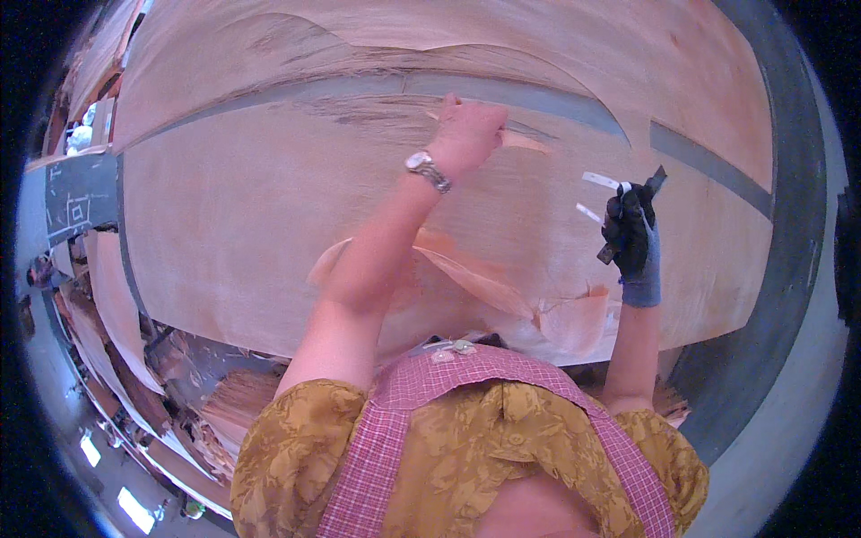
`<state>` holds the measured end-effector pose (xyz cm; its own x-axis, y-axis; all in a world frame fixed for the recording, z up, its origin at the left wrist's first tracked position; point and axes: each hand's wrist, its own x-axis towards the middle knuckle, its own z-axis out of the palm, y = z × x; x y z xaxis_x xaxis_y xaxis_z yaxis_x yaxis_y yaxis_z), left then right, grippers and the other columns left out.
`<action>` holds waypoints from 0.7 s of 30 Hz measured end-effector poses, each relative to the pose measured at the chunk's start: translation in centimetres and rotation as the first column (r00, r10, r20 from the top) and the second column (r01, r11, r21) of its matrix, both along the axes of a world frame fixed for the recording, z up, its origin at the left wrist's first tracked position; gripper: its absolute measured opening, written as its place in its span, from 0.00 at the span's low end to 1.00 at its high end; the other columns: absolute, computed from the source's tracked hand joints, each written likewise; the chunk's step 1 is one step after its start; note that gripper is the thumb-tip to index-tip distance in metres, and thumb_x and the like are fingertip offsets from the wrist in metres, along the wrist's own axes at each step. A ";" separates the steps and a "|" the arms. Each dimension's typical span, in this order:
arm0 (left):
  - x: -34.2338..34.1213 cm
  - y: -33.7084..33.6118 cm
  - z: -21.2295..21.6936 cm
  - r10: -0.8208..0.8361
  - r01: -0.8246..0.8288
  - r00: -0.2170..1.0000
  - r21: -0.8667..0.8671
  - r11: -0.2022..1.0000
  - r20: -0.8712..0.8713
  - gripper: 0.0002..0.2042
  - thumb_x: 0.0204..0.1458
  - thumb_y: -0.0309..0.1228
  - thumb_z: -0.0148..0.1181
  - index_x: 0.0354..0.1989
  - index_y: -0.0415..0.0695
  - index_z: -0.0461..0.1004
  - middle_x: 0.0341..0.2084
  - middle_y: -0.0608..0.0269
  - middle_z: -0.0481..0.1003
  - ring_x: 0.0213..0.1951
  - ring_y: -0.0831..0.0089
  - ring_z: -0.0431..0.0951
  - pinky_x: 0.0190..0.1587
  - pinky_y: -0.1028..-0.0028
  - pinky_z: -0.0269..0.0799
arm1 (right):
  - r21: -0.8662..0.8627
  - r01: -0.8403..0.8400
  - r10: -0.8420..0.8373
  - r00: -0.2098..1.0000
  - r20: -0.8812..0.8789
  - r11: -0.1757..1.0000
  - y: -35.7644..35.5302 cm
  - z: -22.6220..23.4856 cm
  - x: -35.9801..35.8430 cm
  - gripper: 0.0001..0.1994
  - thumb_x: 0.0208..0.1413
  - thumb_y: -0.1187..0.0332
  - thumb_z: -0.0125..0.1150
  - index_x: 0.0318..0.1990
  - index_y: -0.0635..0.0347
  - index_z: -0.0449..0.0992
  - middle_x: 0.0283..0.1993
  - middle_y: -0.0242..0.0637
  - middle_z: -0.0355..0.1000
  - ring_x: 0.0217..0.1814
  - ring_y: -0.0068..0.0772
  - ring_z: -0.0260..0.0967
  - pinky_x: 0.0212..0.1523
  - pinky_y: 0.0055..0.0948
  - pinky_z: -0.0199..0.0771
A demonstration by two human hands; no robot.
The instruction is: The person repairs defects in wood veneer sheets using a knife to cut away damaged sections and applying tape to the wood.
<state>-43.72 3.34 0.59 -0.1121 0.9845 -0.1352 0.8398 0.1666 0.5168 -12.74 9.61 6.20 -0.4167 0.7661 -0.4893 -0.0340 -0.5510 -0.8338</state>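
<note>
Bare and curled inward, the left hand (pixel 471 136) grips a thin veneer sliver (pixel 527 142), which pokes out past the fingers to the right. Its long axis runs roughly left to right, dipping a little toward the right hand (pixel 630 231); the left is clearly the nearer one, since the sliver's free tip stops well short of the other. Gloved in black and grey, the right hand is closed around a dark flat tool (pixel 659 179), with white strips (pixel 601 181) jutting leftward from the same grasp.

Just beyond the left hand, a grey band (pixel 574 106) arcs crosswise between the wide near veneer sheet (pixel 224 206) and the far veneer sheet (pixel 538 40); the sliver lies on the near side of that band, roughly along it. Whether the left fist touches the sheet below cannot be told. A wristwatch (pixel 429 170) sits behind that hand. Closer to the body, a curled veneer scrap (pixel 475 280) lies near the gingham apron (pixel 430 377), and more veneer is stacked at far left.
</note>
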 end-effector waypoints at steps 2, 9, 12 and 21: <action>-0.6 -0.5 1.3 -0.049 0.052 0.993 -0.016 0.999 0.109 0.05 0.49 0.33 0.62 0.30 0.47 0.76 0.28 0.61 0.78 0.35 0.64 0.78 0.51 0.53 0.63 | 0.006 -0.021 0.020 0.999 0.038 1.000 0.4 -0.2 0.2 0.11 0.63 0.63 0.57 0.48 0.56 0.70 0.34 0.34 0.75 0.19 0.19 0.64 0.17 0.18 0.61; 0.5 -1.4 1.5 -0.152 0.192 0.904 -0.062 0.979 0.400 0.07 0.43 0.34 0.63 0.30 0.49 0.78 0.28 0.62 0.80 0.34 0.62 0.79 0.39 0.64 0.69 | 0.360 0.006 -0.103 0.962 0.253 0.933 -0.3 -1.2 -2.8 0.15 0.56 0.71 0.64 0.49 0.60 0.71 0.42 0.35 0.77 0.25 0.18 0.67 0.22 0.18 0.65; 1.0 -1.7 0.6 -0.137 0.169 0.860 -0.020 0.985 0.492 0.08 0.43 0.35 0.64 0.30 0.47 0.77 0.27 0.63 0.79 0.33 0.62 0.78 0.38 0.66 0.70 | 0.394 0.002 -0.090 0.974 0.207 0.919 -0.6 -1.3 -3.7 0.17 0.49 0.77 0.70 0.46 0.61 0.72 0.40 0.32 0.75 0.27 0.16 0.66 0.23 0.18 0.64; 0.2 -1.2 -2.8 0.035 0.020 0.752 -0.076 0.997 0.659 0.10 0.47 0.35 0.63 0.36 0.44 0.79 0.30 0.57 0.80 0.35 0.62 0.80 0.41 0.64 0.72 | 0.344 0.037 -0.139 0.950 0.279 0.938 0.1 -1.8 -2.1 0.15 0.48 0.73 0.72 0.41 0.59 0.73 0.30 0.27 0.70 0.20 0.15 0.61 0.18 0.18 0.59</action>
<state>-43.48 2.10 -2.20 0.0243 0.9679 -0.2501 0.2937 0.2322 0.9273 -14.85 9.68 4.45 -0.2165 0.9317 -0.2917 0.2055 -0.2486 -0.9465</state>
